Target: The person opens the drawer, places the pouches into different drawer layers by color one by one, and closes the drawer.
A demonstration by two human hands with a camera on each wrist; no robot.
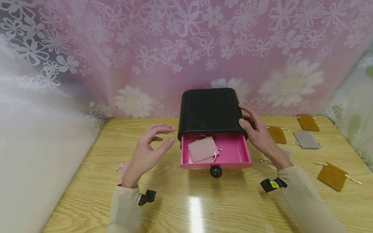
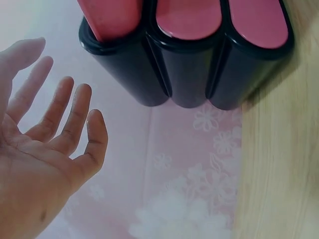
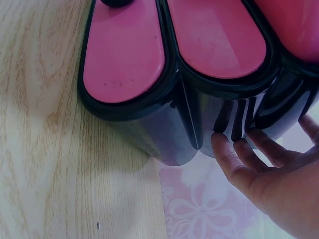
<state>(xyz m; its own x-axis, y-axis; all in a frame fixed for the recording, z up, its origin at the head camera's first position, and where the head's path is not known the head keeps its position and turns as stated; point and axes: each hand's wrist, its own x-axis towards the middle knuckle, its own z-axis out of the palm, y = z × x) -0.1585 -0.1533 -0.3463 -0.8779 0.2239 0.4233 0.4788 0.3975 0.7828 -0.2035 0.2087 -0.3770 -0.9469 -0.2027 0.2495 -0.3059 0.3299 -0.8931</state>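
Observation:
A black cabinet with three stacked pink-fronted drawers stands at the back of the table. Its top drawer is pulled out, showing a black round knob. Inside, pale pink drawstring pouches lie overlapping on the left. My right hand touches the cabinet's right side with extended fingers, its thumb by the top's front corner. Off the left side, my left hand hovers with parted, slightly bent fingers and holds nothing. Another pink pouch lies partly hidden behind my left wrist.
On the right of the wooden table lie several drawstring pouches, among them a brown pouch and a grey pouch. One grey pouch is partly behind my right wrist. A flowered pink curtain hangs right behind the cabinet.

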